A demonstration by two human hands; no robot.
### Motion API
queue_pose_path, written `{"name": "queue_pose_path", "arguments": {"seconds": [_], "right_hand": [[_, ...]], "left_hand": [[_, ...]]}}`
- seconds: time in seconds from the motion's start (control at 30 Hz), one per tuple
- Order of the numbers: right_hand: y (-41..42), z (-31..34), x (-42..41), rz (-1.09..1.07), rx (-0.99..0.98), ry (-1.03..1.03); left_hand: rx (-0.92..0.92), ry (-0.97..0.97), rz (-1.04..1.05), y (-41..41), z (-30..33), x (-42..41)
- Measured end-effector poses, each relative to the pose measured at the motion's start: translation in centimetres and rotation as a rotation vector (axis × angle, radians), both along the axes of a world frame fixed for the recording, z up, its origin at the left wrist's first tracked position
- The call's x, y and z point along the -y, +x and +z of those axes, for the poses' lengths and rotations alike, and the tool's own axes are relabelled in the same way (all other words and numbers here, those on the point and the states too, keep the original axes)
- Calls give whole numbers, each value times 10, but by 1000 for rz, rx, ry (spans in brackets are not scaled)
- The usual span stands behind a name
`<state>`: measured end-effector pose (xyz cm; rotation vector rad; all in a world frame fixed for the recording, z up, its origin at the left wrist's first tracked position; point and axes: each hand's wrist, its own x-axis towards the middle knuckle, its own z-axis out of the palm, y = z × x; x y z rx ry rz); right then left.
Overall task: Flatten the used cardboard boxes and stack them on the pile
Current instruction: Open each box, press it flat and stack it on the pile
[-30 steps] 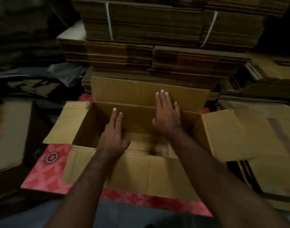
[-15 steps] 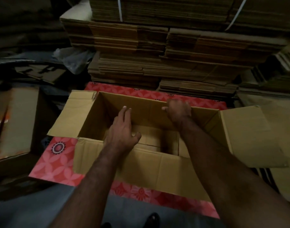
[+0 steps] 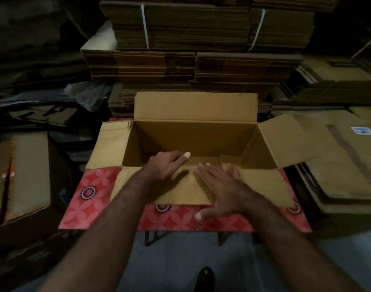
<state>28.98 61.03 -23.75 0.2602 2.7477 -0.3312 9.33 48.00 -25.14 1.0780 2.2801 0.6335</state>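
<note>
Cardboard box is sitting open on the red-patterned counter, flaps splayed. Left hand and right hand are lying flat, fingers straight, on its near flap. Strapped piles of flattened cardboard are crowding behind; flattened boxes are lying right.
</note>
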Motion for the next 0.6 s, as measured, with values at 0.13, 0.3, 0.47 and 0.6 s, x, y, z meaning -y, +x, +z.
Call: {"name": "queue_pose_path", "arguments": {"seconds": [0.13, 0.3, 0.47, 0.6], "right_hand": [[14, -6, 31, -105, -103, 191], [25, 26, 42, -312, -374, 373], [31, 46, 8, -941, -728, 240], [38, 29, -22, -1498, -740, -272]], "left_hand": [[-179, -267, -287, 21, 23, 35], [-532, -166, -280, 36, 48, 76], [-654, 224, 387, 19, 54, 97], [-364, 303, 948, 4, 28, 104]]}}
